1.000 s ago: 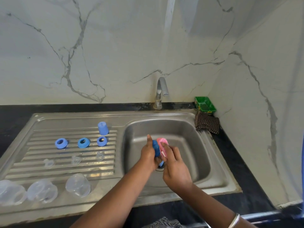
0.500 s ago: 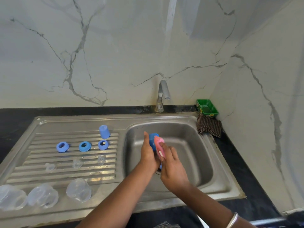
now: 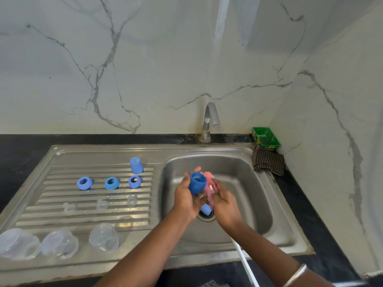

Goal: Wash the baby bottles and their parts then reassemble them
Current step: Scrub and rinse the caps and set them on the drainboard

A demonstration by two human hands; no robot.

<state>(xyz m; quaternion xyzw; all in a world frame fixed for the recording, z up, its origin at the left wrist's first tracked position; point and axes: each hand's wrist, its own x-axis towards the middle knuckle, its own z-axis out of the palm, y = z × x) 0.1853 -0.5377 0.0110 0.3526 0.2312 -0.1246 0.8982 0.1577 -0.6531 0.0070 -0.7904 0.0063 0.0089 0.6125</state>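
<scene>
Over the sink basin (image 3: pixel 244 183), the left hand (image 3: pixel 186 195) grips a blue bottle cap (image 3: pixel 196 183), its fingers curled round it; the right hand (image 3: pixel 223 200) pinches a pink brush (image 3: pixel 208 184) beside the cap. Wet plastic could slip and drop toward the drain (image 3: pixel 206 216), where another blue cap (image 3: pixel 205 209) lies. No legible writing anywhere.

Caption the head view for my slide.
Left hand holds blue plastic cap; right hand scrubs with pink sponge.
</scene>
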